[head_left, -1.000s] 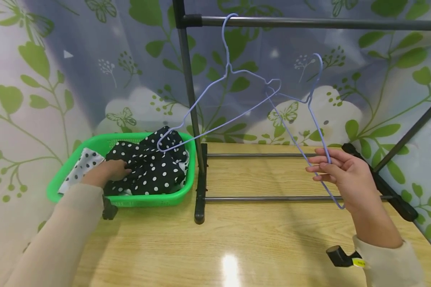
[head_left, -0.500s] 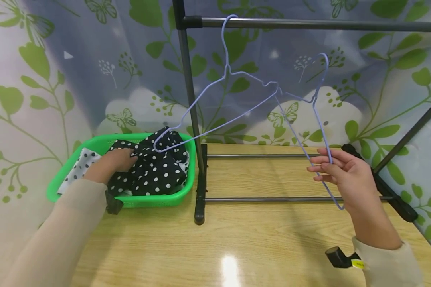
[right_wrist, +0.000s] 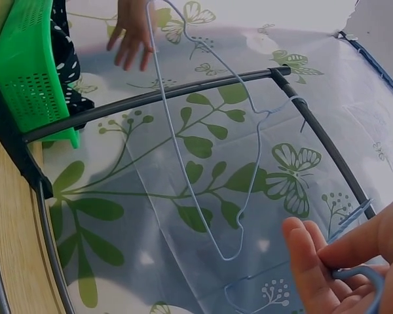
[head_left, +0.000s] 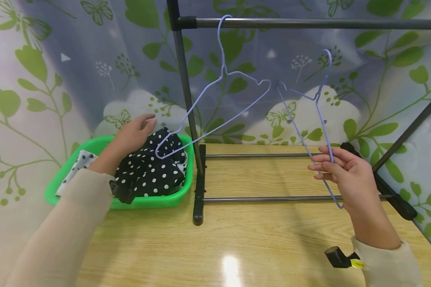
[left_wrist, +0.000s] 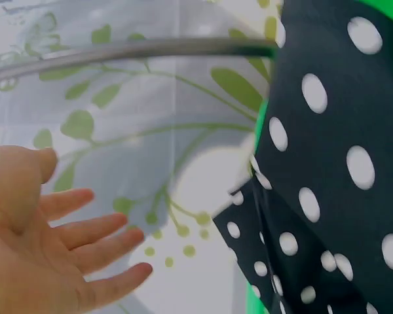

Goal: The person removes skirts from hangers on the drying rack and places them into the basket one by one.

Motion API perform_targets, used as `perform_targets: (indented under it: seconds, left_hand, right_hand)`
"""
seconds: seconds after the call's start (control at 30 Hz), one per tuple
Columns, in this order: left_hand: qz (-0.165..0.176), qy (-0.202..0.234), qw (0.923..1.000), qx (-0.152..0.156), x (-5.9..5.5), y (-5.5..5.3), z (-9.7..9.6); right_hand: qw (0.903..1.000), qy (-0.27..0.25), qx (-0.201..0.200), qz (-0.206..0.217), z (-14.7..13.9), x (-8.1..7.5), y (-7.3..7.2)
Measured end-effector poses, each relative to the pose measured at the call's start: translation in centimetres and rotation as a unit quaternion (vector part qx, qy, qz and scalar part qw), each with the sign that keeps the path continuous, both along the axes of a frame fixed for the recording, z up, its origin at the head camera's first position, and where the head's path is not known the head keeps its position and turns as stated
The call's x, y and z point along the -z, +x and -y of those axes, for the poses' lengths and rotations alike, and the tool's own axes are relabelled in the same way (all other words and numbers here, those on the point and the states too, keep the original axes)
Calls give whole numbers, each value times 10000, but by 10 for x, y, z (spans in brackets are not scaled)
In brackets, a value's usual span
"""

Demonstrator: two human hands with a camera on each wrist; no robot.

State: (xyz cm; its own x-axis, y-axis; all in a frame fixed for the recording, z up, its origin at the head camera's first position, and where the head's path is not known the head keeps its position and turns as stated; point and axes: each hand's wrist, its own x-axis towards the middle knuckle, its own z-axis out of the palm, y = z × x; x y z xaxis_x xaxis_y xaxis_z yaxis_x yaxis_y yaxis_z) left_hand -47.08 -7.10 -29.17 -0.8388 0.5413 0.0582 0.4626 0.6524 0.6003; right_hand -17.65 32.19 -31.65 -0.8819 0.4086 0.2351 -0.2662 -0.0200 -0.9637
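In the head view my left hand is raised over the basket, its fingers spread and relaxed in the left wrist view, holding nothing. Below it, a black cloth with white polka dots lies bunched in the green basket. A lavender hanger is pinched between the thumb and fingers of my right hand, its hook pointing up. A second lavender hanger hangs by its hook from the rack's top bar, its lower left corner in front of the black cloth.
The dark metal rack stands on a wooden table, with two low bars near the tabletop. A white cloth with dark dots lies at the basket's left end. Behind is a leaf-patterned curtain.
My left hand has lifted up off the black polka-dot cloth. The held hanger has turned slightly to the right, while my right hand stays nearly in place.
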Motion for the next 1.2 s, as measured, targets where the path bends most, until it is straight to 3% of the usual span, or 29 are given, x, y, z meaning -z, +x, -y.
perform_targets:
  seconds: [0.27, 0.53, 0.7, 0.83, 1.0, 1.2]
  left_hand:
    - [85, 1245, 9921, -131, -9, 10, -23]
    - [142, 1869, 9822, -148, -9, 11, -45]
    - [452, 2270, 9727, -168, -10, 14, -59]
    - [788, 2706, 9593, -185, -7, 15, -70]
    - [1046, 2949, 9494, -254, 1, 15, -83]
    - [950, 3244, 9411, -98, 11, 13, -94]
  right_hand:
    - [9999, 10, 0, -150, 3, 1, -1]
    - [9993, 46, 4, -376, 9, -3, 0]
    - [9988, 98, 57, -469, 14, -9, -1]
    - [9987, 57, 63, -498, 18, -11, -1]
    - [9985, 14, 21, -540, 22, -14, -2]
    - [9982, 81, -9, -599, 27, -16, -5]
